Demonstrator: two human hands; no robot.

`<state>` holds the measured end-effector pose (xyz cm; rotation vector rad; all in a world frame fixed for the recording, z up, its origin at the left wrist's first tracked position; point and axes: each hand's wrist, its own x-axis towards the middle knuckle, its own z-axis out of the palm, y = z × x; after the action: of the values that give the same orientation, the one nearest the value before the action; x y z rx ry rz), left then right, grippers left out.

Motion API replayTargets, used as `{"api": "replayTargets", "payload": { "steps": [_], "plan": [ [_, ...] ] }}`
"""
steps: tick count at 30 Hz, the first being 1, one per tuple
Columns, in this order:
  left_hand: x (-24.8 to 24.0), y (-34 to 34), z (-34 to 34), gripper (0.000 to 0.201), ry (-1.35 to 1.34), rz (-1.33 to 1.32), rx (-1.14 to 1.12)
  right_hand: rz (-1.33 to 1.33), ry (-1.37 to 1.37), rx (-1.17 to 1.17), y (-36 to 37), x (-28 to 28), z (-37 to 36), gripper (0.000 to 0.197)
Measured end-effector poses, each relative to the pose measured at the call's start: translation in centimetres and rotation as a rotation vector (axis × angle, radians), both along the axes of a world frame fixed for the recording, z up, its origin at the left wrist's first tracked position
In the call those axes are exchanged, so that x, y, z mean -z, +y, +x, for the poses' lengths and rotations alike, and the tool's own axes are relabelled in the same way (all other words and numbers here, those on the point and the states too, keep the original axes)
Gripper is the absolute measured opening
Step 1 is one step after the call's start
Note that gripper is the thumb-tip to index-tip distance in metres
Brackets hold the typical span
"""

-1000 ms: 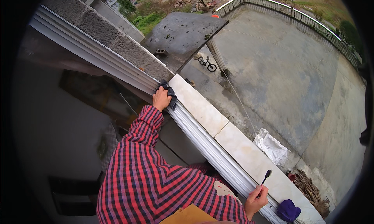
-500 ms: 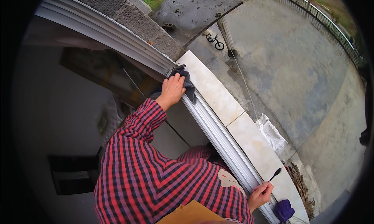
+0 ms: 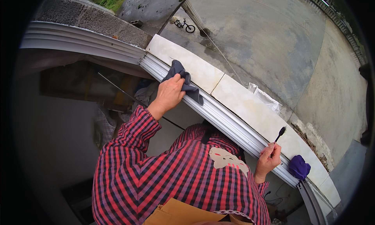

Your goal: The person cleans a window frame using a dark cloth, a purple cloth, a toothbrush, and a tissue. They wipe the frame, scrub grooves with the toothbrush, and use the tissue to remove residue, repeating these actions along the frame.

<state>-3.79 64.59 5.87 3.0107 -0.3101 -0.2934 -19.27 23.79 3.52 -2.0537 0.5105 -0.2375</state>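
Cloth, dark grey, one: lies bunched over the window track, its middle covered by fingers, so I see only the loose ends above and below. The track section beneath it is hidden from me.

Brush, black-headed, one: head raised over the pale ledge; the lower handle disappears inside the fist, and the bristles are too small for me to make out.

Left hand: back toward my camera, fingers bent and gathered on the grey cloth, pressing it to the track; fingertips lost to me in the folds.

Right hand: nearly closed, the thin handle pinched between thumb and curled fingers, held near the track's lower end.

Purple cloth, one: crumpled in a lump, just beside the right hand, apart from it.

White sack, one: below, outside, partly cut off from my view by the ledge.

Twigs: likewise half hidden behind the ledge.

Bicycle, one: small, down in the yard, details unclear.

Room interior, left: dark; a thin rod shows, most other shapes I cannot identify.
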Motion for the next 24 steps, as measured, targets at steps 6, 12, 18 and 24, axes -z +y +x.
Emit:
{"api": "replayTargets", "payload": {
  "steps": [6, 12, 18, 24],
  "plan": [
    [-2.3, -8.8, -0.9, 0.029, -0.055, -0.597, 0.122, 0.076, -0.064, 0.010, 0.2, 0.3, 0.1, 0.023],
    [0.5, -19.1, -1.0, 0.040, 0.060, -0.532, 0.644, 0.028, -0.058, 0.008, 0.0, 0.6, -0.7, 0.024],
    [4.8, -3.8, 2.9, 0.037, -0.081, -0.206, 0.535, 0.057, -0.018, 0.055, -0.6, 1.0, -1.3, 0.018],
    [2.6, 11.7, 12.3, 0.032, -0.078, 0.468, 0.065, -0.010, -0.071, 0.046, -0.4, 1.1, -1.3, 0.018]
  ]
}}
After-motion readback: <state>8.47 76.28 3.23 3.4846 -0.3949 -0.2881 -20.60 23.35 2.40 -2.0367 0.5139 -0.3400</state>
